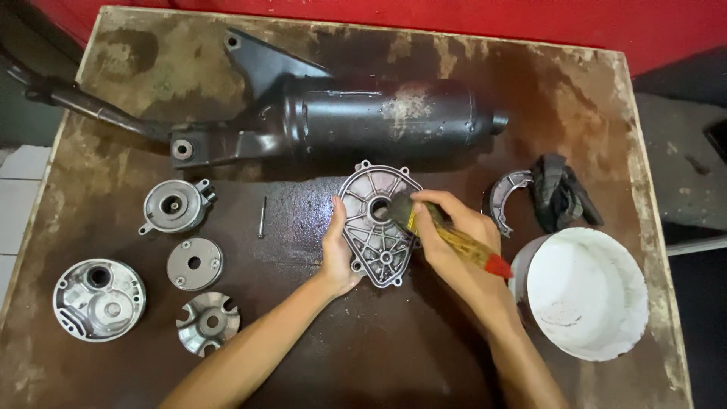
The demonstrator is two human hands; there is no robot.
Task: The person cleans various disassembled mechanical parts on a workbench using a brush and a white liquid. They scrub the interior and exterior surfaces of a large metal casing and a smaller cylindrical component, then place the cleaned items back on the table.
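Note:
A ribbed aluminium engine cover (376,227) lies in the middle of the wet wooden table (363,356). My left hand (338,250) grips its left edge and steadies it. My right hand (447,235) holds a paintbrush (454,238) with a yellow and red handle. The brush bristles rest on the round hole near the cover's top.
A black exhaust muffler (379,117) lies across the back. Several round metal parts (98,299) and a thin pin (262,216) sit at the left. A white bucket (587,291), a brake shoe (503,193) and a dark rag (560,193) are at the right.

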